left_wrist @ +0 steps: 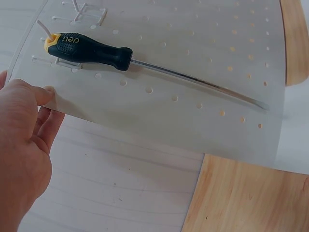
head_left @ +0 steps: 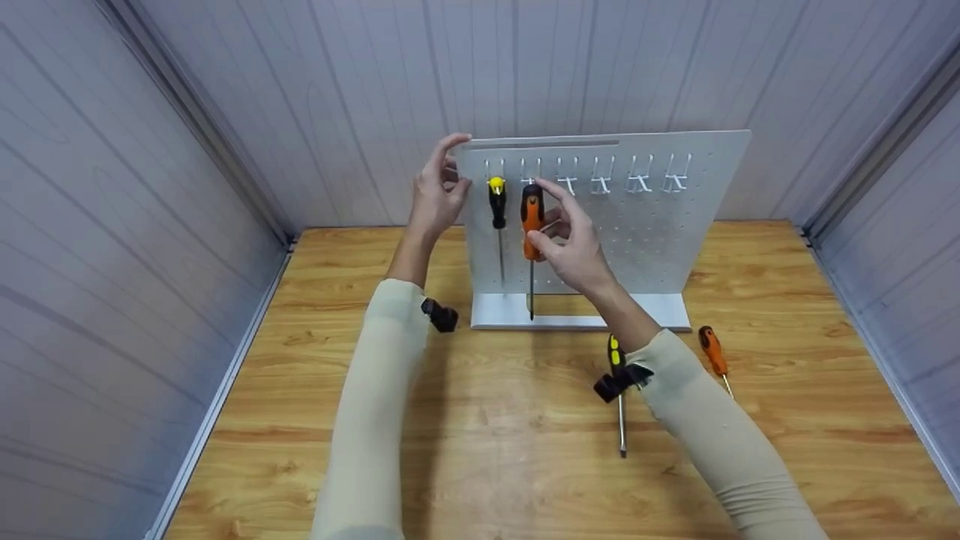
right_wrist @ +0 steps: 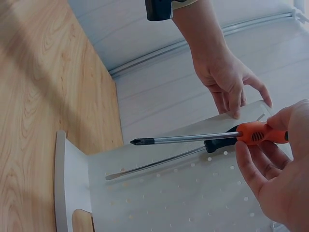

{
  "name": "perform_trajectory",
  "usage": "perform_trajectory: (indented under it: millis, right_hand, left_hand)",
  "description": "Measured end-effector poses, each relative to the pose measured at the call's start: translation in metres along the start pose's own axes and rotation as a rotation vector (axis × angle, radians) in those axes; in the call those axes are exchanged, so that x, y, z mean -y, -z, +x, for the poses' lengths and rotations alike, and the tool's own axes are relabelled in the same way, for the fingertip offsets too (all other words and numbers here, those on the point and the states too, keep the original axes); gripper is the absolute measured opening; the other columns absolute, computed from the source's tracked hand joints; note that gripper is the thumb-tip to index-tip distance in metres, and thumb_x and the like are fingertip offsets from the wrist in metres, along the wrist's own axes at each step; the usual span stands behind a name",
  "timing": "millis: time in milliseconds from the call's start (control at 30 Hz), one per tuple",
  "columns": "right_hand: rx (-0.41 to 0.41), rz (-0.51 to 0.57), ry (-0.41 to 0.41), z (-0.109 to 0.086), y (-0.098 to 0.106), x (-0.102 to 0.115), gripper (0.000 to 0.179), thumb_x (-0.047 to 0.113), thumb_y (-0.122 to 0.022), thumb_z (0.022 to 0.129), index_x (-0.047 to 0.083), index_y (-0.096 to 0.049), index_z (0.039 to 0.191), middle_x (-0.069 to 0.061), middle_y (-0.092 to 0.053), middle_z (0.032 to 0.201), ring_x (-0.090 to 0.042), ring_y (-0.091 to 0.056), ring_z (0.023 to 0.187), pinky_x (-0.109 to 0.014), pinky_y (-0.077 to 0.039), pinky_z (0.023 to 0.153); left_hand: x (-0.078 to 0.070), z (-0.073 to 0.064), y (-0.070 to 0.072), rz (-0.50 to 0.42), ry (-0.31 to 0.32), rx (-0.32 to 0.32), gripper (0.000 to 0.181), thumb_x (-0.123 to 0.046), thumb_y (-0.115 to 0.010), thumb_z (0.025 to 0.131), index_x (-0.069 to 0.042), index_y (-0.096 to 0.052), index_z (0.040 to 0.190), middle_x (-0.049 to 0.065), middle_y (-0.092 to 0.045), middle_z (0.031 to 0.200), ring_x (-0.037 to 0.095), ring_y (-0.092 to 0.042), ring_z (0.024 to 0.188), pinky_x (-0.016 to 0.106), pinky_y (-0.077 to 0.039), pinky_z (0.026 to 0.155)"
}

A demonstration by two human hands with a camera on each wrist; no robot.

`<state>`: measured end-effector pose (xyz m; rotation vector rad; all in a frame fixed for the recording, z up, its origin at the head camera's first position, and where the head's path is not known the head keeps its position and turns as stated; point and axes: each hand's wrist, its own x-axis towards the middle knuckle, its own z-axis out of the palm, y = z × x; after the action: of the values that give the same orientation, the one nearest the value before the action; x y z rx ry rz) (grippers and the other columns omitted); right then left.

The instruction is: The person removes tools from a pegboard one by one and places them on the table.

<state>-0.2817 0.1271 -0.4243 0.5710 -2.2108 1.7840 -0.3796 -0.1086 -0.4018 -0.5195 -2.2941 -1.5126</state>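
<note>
My left hand (head_left: 435, 199) pinches the upper left edge of a white pegboard (head_left: 600, 255), thumb on the front and fingers behind. In my right hand (head_left: 576, 251), the orange-and-black handle of a Phillips screwdriver (head_left: 532, 214) is pinched, its shank pointing down in front of the board. The handle's top is right at the second hook from the left. A black flat-blade screwdriver (left_wrist: 91, 52) with a yellow end hangs on the leftmost hook, beside my left thumb. In the right wrist view, the held screwdriver's cross tip (right_wrist: 142, 141) shows plainly.
Several white double hooks (head_left: 601, 184) stick out along the board's top to the right. On the wooden table (head_left: 510, 450) lie a black-and-yellow screwdriver (head_left: 622, 424), partly under my right wrist, and an orange one (head_left: 712, 349). Pale panel walls (head_left: 360, 97) enclose the table.
</note>
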Motion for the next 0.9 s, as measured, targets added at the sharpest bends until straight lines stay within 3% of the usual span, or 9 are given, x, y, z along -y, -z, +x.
perform_trajectory:
  millis: [533,900]
  right_hand:
    - [0.033,-0.003,-0.018,-0.02,0.014,-0.001,0.07,-0.002,-0.07,0.105,0.013,-0.048,0.17,-0.023,-0.071,0.116,-0.024,-0.073,0.093,-0.026,-0.065,0.075]
    - [0.017,0.01,-0.048,-0.032,0.033,-0.003,0.071,-0.005,-0.071,0.105,0.01,-0.047,0.17,-0.017,-0.07,0.112,-0.017,-0.073,0.088,-0.025,-0.065,0.071]
  left_hand:
    - [0.0,-0.001,-0.001,0.007,0.003,0.003,0.058,0.007,-0.064,0.107,-0.017,-0.056,0.16,0.01,-0.066,0.114,0.017,-0.067,0.096,0.029,-0.058,0.091]
    - [-0.004,0.0,-0.002,0.003,0.002,0.004,0.058,0.006,-0.064,0.108,-0.018,-0.055,0.16,0.015,-0.071,0.119,0.023,-0.072,0.102,0.039,-0.063,0.099]
